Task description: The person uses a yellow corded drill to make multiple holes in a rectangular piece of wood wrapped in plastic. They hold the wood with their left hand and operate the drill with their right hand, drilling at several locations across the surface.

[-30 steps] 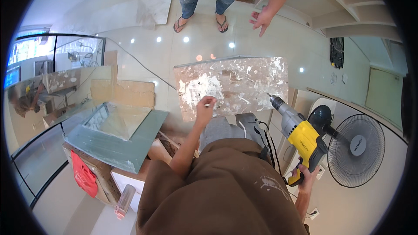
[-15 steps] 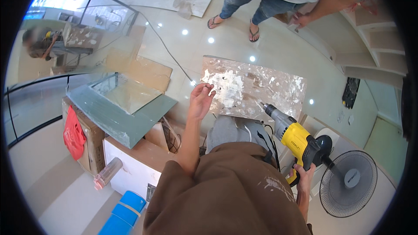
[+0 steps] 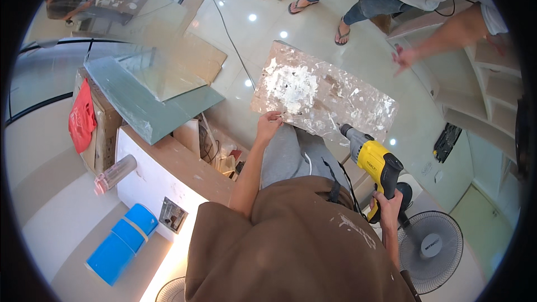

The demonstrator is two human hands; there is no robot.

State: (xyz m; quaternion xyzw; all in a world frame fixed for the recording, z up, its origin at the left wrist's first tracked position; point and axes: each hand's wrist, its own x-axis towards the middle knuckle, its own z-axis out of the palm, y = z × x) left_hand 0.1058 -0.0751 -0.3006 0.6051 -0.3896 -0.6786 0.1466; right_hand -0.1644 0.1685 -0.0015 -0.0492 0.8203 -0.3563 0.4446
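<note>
My right hand (image 3: 389,206) is wrapped around the handle of a yellow and black power drill (image 3: 373,157). A thin bit sticks out of its dark chuck, pointing up and left over a board. That board (image 3: 353,100) is brown and spattered with white paint or plaster, and it lies in front of my lap. My left hand (image 3: 269,125) is at the board's near left edge, thumb and fingers pinched together. Whatever they hold, if anything, is too small to make out. Grey trousers show below the board's near edge.
A person in jeans and sandals (image 3: 341,31) stands beyond the board, one arm stretched out near white shelving (image 3: 472,75). To my left are glass sheets (image 3: 142,92), a red bag (image 3: 83,116), a clear bottle (image 3: 116,173) and a blue roll (image 3: 122,243). A fan (image 3: 432,245) stands right.
My left hand has come down from above the board to its near edge, still pinched. The drill stays in my right hand. The other person's hand has extended outward, and the view has shifted.
</note>
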